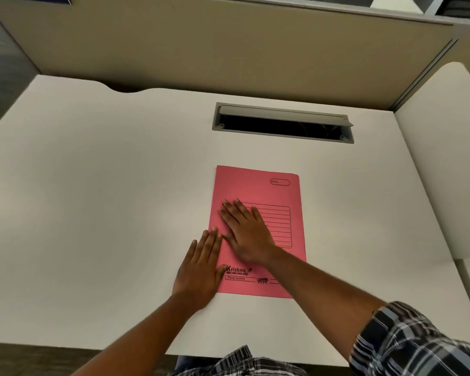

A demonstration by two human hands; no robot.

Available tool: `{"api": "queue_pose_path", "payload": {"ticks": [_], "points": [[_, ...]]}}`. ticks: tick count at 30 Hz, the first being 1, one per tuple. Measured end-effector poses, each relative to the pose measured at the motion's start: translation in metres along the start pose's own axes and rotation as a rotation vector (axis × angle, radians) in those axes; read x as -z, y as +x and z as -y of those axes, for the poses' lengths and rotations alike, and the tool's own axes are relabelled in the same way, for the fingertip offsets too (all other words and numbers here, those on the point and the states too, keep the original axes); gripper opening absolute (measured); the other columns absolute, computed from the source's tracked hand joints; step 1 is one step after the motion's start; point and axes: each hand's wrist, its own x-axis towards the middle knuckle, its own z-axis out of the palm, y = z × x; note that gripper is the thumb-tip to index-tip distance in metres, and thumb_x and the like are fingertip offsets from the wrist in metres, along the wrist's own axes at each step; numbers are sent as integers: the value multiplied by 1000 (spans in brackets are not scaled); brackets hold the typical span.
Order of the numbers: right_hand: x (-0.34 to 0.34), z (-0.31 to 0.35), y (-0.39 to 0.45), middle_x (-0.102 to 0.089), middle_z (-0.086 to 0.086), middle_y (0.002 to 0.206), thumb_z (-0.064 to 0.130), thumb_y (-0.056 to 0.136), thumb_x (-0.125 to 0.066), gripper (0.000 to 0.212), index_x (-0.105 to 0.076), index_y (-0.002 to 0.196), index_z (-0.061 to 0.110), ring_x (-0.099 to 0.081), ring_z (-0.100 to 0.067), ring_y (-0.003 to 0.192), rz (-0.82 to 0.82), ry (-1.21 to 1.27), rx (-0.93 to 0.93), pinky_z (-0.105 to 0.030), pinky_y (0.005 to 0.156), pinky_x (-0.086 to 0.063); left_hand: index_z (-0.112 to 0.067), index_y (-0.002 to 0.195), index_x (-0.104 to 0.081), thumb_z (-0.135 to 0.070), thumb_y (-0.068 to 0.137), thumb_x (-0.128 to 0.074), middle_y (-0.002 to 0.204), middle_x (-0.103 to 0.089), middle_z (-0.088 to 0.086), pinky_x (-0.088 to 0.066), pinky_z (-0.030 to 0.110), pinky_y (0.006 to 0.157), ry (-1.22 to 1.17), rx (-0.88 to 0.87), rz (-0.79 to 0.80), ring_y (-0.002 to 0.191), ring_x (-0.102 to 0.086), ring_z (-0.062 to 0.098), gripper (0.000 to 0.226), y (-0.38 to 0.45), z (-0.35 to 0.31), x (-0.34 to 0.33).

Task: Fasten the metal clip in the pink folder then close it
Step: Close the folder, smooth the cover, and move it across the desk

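Note:
The pink folder (272,191) lies closed and flat on the white desk, its printed front cover facing up. My right hand (246,232) rests palm down on the middle of the cover, fingers spread towards the folder's left edge. My left hand (201,270) lies flat over the folder's lower left edge, partly on the desk, thumb touching the cover near the printed logo. The metal clip is hidden inside the folder.
The white desk (92,213) stretches wide to the left of the folder. A grey cable hatch (282,123) with its lid raised opens behind the folder. Beige partition panels (228,50) stand at the back, and a second desk surface (445,172) joins on the right.

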Motion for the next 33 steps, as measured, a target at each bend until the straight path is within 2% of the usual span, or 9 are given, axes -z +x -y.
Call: {"api": "queue_pose_path", "payload": {"ticks": [5, 12, 16, 20, 26, 29, 33], "points": [[3, 3, 21, -4, 4, 174, 51, 106, -15, 64, -6, 164, 24, 1, -16, 160, -7, -9, -17, -52, 129, -8, -20, 153, 20, -59, 99, -2, 164, 18, -1, 2, 39, 125, -11, -10, 38, 150, 21, 15, 71, -2, -3, 1], [29, -4, 71, -2, 5, 174, 50, 107, -22, 66, -7, 165, 23, 1, -16, 160, 41, -9, -90, -49, 129, -1, -20, 152, 22, -58, 99, -1, 163, 22, -1, 5, 38, 121, -10, -21, 49, 149, 24, 14, 69, -1, -2, 6], [33, -6, 92, 4, 4, 174, 53, 106, -24, 70, -1, 164, 22, 6, -16, 160, 65, -17, -116, -50, 129, 1, -16, 154, 16, -57, 101, -7, 165, 17, 2, 1, 38, 120, 7, -28, 50, 151, 16, 18, 70, -2, 2, 5], [33, -18, 100, 9, 6, 173, 61, 102, -21, 76, 6, 164, 25, 11, -14, 159, 56, -7, -94, -53, 128, 1, -11, 156, 2, -58, 102, -17, 166, 2, 7, -7, 40, 119, 14, -32, 49, 153, 1, 24, 74, 3, 3, 2], [33, -20, 106, 12, 9, 173, 64, 102, -22, 78, 9, 163, 28, 12, -13, 159, 101, 12, -90, -55, 128, 3, -10, 156, 3, -60, 102, -17, 166, 3, 9, -8, 41, 119, 17, -44, 57, 153, 2, 24, 76, 4, 12, -1], [44, -18, 107, 5, 9, 174, 64, 102, -30, 79, 2, 164, 28, 7, -16, 160, 114, 30, -118, -58, 127, -2, -14, 156, 9, -62, 101, -13, 166, 9, 5, -3, 39, 120, 9, -43, 51, 153, 7, 21, 76, 8, 13, 0], [39, 4, 71, -15, 3, 173, 57, 101, -42, 71, -22, 162, 26, -6, -22, 160, -23, 118, -225, -60, 127, -6, -16, 156, 9, -63, 100, -14, 166, 9, 4, -3, 38, 121, -13, -49, 48, 153, 8, 19, 77, 5, 17, 2]]}}
